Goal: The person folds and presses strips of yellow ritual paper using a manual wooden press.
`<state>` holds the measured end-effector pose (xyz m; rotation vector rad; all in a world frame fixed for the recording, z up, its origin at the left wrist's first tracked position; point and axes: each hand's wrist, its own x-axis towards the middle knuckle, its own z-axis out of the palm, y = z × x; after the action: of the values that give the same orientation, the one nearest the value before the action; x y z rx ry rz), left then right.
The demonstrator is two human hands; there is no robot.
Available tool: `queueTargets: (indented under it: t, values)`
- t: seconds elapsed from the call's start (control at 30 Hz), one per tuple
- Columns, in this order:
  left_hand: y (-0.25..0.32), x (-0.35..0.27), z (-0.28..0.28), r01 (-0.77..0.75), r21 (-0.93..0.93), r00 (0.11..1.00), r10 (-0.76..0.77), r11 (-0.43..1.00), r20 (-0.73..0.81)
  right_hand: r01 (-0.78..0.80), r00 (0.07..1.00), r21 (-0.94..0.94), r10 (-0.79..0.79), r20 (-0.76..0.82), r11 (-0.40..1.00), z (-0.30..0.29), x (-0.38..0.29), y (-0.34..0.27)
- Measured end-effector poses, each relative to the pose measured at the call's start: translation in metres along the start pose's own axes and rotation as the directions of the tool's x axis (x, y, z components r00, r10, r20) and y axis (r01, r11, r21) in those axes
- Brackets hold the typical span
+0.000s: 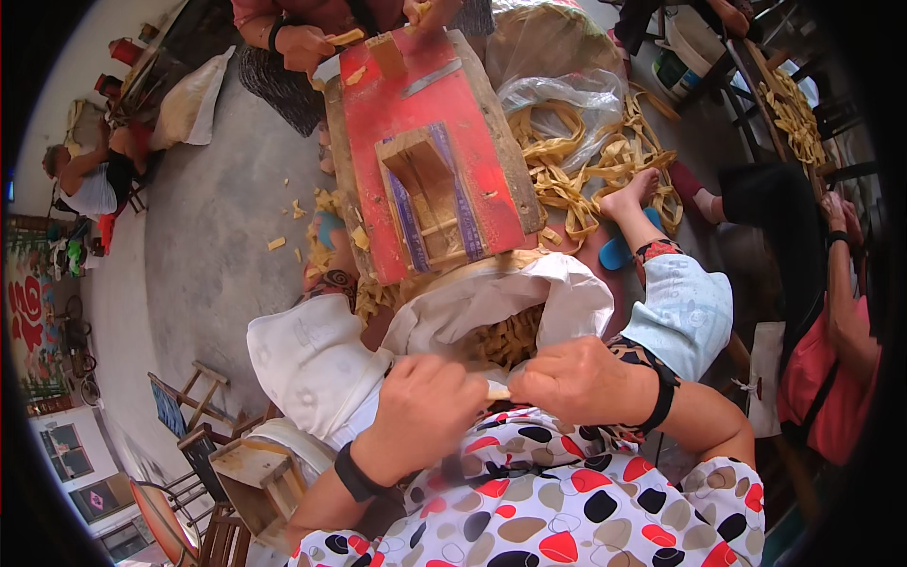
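Observation:
My left hand and my right hand are close together in front of my lap, fingers curled. A short pale yellow strip spans the gap between them, gripped at both ends; most of it is hidden by my fingers. Just beyond my hands, a white sack lies open between my knees with many folded yellowish pieces inside. Past the sack stands a worn red-topped wooden board. On it sits a wooden frame edged with purple printed tape, with a thin stick across its near part.
A co-worker's hand holds a yellow piece at the board's far end, near a wooden block and a flat metal blade. Long yellowish strips lie heaped on the right. Wooden stools stand at lower left.

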<state>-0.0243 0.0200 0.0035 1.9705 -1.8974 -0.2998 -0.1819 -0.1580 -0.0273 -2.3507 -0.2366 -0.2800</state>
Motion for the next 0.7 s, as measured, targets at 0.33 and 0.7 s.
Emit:
queueTargets:
  t: [0.33, 0.7]
  values:
    - [-0.078, 0.067, -0.029, 0.274, -0.378, 0.884, -0.386, 0.884, -0.262, -0.140, 0.950, 0.258, 0.203, -0.236, 0.956, -0.044, 0.096, 0.068]
    - [-0.111, 0.070, -0.005, 0.377, -0.393, 0.790, -0.513, 0.838, -0.336, -0.147, 0.917, -0.107, 0.095, -0.387, 0.983, -0.030, 0.111, 0.122]
